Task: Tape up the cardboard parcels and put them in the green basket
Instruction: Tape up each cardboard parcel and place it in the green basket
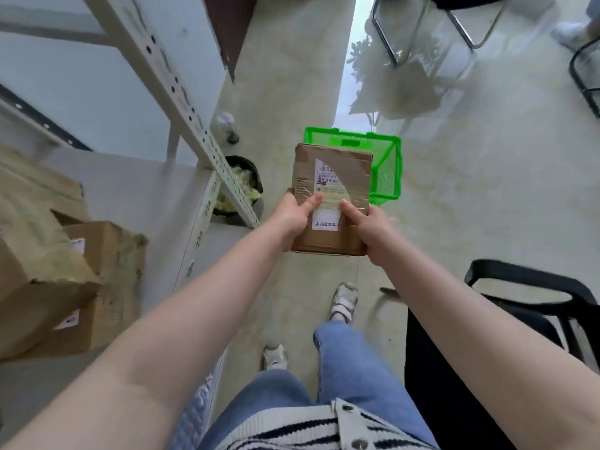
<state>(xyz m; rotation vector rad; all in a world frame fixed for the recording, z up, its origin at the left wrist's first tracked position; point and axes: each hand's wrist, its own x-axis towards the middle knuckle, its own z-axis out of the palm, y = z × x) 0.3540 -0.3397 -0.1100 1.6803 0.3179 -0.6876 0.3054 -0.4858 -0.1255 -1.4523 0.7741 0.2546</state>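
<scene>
Head view: both hands, left [293, 216] and right [373, 230], grip taped brown cardboard parcel [331, 196] above floor, before green plastic mesh basket [386, 167]. Grey metal shelving [181, 102] left; black chair [526, 297] right.

Just one head cam, wide-angle, looking steeply down from standing height. Floor [292, 76] sits well below, forearms close

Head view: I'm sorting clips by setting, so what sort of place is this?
Probably a stockroom or a small office's packing corner. A slotted metal shelf rack stands at the left with cardboard boxes beside it, metal-framed chairs stand on a bare floor, and both hands hold a taped parcel over a green basket.
</scene>
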